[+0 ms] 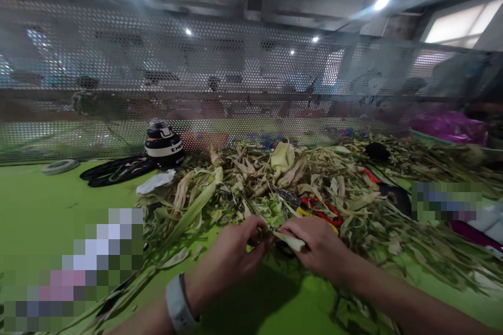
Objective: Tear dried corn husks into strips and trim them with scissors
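My right hand (320,246) is closed round a pale strip of corn husk (291,241), whose cut-looking end points towards me. The fingertips of my left hand (236,248) are pinched together at the far end of the same husk; a pale watch band is on that wrist. Small details between the fingertips are too fine to make out. Just beyond my hands, scissors with red handles (324,212) lie on the husks, their dark blades pointing left. A yellow handle (304,212) shows beside them, partly hidden by my right hand.
A heap of dried husks and leaves (243,167) spreads over the green tabletop (35,204). At the back left are a black-and-white bottle (164,144), a dark flat item (118,170) and a tape roll (60,167). A perforated screen (236,73) stands behind; a purple bag (451,128) sits right.
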{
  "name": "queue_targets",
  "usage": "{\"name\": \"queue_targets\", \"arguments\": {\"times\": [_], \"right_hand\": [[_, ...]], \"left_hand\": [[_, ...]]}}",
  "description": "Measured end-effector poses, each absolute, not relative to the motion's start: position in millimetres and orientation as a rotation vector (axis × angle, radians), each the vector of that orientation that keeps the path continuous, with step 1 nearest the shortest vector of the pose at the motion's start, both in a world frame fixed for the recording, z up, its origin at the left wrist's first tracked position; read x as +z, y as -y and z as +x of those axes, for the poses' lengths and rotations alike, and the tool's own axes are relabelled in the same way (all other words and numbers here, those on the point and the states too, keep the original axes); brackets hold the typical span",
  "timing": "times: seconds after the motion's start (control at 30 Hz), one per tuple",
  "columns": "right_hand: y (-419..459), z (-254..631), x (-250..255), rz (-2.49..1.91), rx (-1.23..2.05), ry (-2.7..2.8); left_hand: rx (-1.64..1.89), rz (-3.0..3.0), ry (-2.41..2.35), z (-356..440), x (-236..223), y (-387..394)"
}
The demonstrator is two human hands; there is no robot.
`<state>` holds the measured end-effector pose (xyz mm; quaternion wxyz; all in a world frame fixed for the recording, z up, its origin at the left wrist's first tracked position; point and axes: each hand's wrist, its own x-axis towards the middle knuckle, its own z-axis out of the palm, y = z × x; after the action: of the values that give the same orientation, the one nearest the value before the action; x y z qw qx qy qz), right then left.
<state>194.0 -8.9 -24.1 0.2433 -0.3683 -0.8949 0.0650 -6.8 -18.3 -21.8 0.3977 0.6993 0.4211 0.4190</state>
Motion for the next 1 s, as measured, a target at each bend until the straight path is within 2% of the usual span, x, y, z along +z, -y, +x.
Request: {"name": "queue_targets", "arguments": {"times": [0.1, 0.23, 0.5, 0.73, 0.87, 1.0], "right_hand": [[9, 193, -24, -1.031, 0.123, 2.421], [9, 193, -26, -1.048, 0.112, 2.395], [11, 192, -27, -1.074, 0.142, 2.449], [5, 193, -29, -1.166, 0.271, 2.477], [3, 196, -31, -1.14, 0.362, 2.471], [3, 198, -30, -1.082, 0.394, 2.504]], "left_hand": [[0.96, 1.849, -1.047, -5, -20, 18], [0.89, 1.528, -0.967, 0, -22, 19], [0.994, 1.273, -0.949, 10, -37, 21], [0.911, 1.704, -1.025, -5, -23, 8], [0.749, 1.995, -1.418, -36, 5, 0], [0.516, 2.331, -2.119, -89, 12, 23]]}}
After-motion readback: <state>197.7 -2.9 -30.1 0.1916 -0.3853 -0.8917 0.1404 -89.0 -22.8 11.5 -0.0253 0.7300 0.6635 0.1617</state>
